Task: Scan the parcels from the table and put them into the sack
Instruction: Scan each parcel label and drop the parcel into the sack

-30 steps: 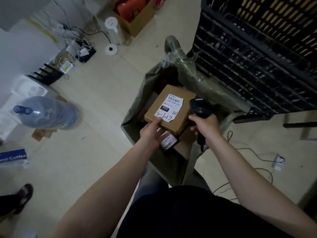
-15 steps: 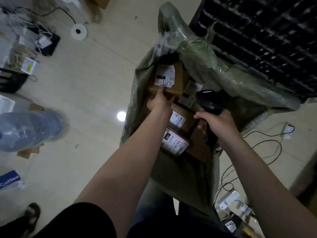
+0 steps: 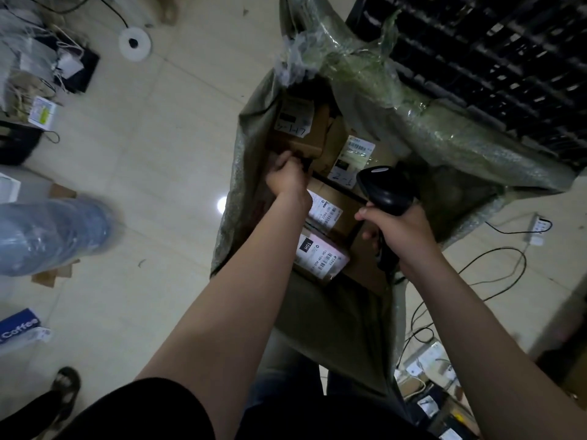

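- The brown cardboard parcel (image 3: 300, 134) is inside the sack, at the 12 o'clock end of its mouth. Its white handwritten label faces up.
- The left hand (image 3: 287, 177) has its grip closed on the parcel's 6 o'clock edge, with the fingers curled against the cardboard.
- More labelled cardboard boxes (image 3: 327, 211) lie packed in the sack, from 2 to 5 o'clock of that hand.
- The grey-green woven plastic sack (image 3: 233, 192) stands open on the pale tiled floor (image 3: 152, 160).
- The right hand (image 3: 401, 231) is at 4 o'clock of the left hand. Its grip is wrapped tight around the handle of the black handheld barcode scanner (image 3: 382, 188), whose head hangs over the boxes.
- A black slatted plastic crate (image 3: 492, 42) sits just beside the sack at 1 o'clock.
- A clear blue water jug (image 3: 47, 233) lies at 9 o'clock.
- Black cables (image 3: 495, 265) trail at 4 o'clock.
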